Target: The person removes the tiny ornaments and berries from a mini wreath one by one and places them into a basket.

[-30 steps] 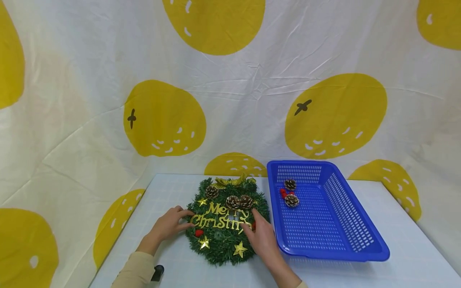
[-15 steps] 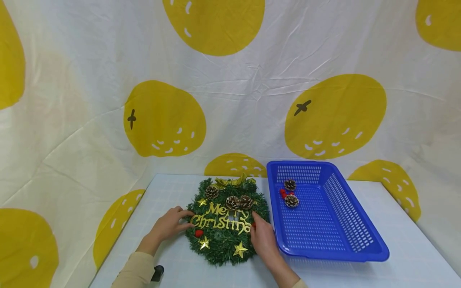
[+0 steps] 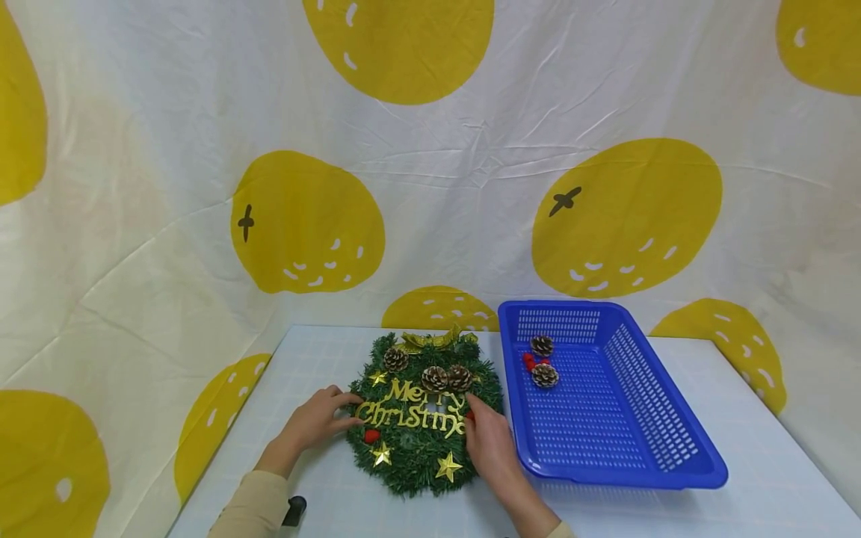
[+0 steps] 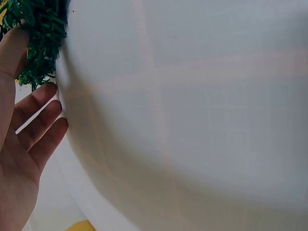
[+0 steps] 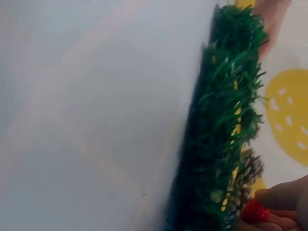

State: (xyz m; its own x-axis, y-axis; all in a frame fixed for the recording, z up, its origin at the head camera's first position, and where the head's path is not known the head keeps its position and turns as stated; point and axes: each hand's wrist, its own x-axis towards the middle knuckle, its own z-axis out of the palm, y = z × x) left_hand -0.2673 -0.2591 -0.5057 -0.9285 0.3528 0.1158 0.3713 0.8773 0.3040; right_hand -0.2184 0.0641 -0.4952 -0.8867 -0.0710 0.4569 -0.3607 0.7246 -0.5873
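A green tinsel wreath lies on the table, bearing gold "Merry Christmas" lettering, pine cones, gold stars and a red berry-like ornament at lower left. At the wreath's left edge, my left hand touches the greenery and the lettering's end. Its visible fingers are fairly straight in the left wrist view. On the opposite side, my right hand pinches a bumpy red berry against the wreath, beside the lettering's right end. The right hand partly covers that end.
Right of the wreath stands a blue plastic basket holding two pine cones and red pieces. A small black object lies by the left sleeve. Behind the table hangs a white cloth with yellow fruit prints.
My right hand has drawn its thumb back off the lettering to the right, uncovering more of the last letters, then shifted slightly left. My left hand and the wreath have stayed put.
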